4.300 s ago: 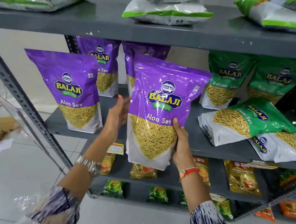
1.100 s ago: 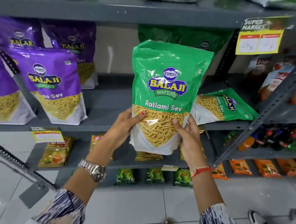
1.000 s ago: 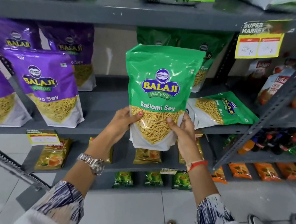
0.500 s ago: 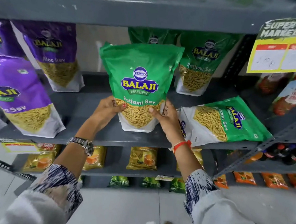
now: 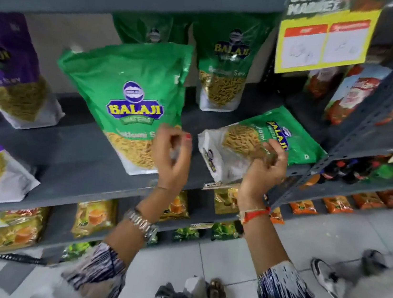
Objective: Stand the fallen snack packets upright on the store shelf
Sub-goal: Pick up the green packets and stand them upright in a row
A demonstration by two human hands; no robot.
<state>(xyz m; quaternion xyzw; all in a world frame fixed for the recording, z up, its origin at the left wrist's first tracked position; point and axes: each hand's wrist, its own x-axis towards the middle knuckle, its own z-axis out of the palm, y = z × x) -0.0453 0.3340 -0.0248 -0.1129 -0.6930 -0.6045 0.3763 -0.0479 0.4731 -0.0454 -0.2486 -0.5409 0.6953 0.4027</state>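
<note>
A green Balaji Ratlami Sev packet [image 5: 127, 94] stands upright on the grey middle shelf [image 5: 77, 153], leaning slightly back. My left hand [image 5: 172, 155] hovers just off its lower right corner, fingers loosely curled and holding nothing. To the right, another green packet [image 5: 294, 136] lies fallen on its back, its white bottom pointing toward me. My right hand [image 5: 262, 170] is in front of that bottom end, with blurred fingertips on the packet's face and no firm grasp visible. Two more green packets [image 5: 224, 77] stand at the back.
Purple Aloo Sev packets [image 5: 8, 69] stand to the left on the same shelf. A yellow price card [image 5: 324, 40] hangs from the shelf above. A slotted metal post [image 5: 356, 140] bounds the bay on the right. Small packets [image 5: 94, 218] fill lower shelves. Someone's shoe [image 5: 328, 278] is on the floor.
Both hands have let go of the green packet, which now stands on the shelf. My right hand has moved right onto the fallen green packet; my left hand has drawn back.
</note>
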